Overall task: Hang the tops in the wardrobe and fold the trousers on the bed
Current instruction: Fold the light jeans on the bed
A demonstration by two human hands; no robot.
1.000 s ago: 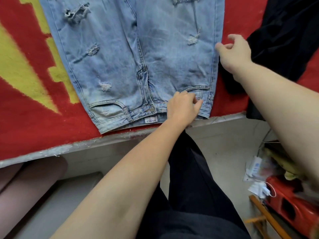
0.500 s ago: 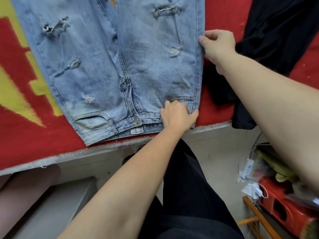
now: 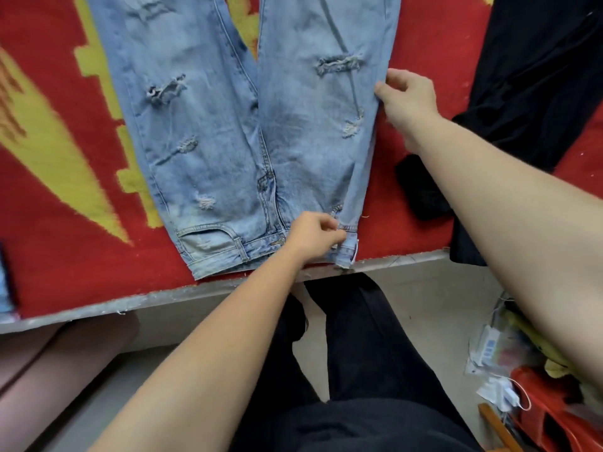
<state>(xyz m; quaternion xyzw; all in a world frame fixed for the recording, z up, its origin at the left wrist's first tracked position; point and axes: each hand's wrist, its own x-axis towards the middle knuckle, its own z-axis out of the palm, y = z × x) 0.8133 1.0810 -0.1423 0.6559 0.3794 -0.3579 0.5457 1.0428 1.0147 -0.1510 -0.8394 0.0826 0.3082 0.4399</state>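
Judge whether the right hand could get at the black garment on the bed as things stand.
Probably yes: the black garment lies close beside the right hand, only bare red blanket between, though it must first release the jeans.

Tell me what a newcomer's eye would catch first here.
The pale blue ripped jeans lie spread across the bed's red and yellow cover, waistband at its near edge. The left hand grips the waistband, and the right hand pinches one leg's outer edge. A black garment lies to the right.
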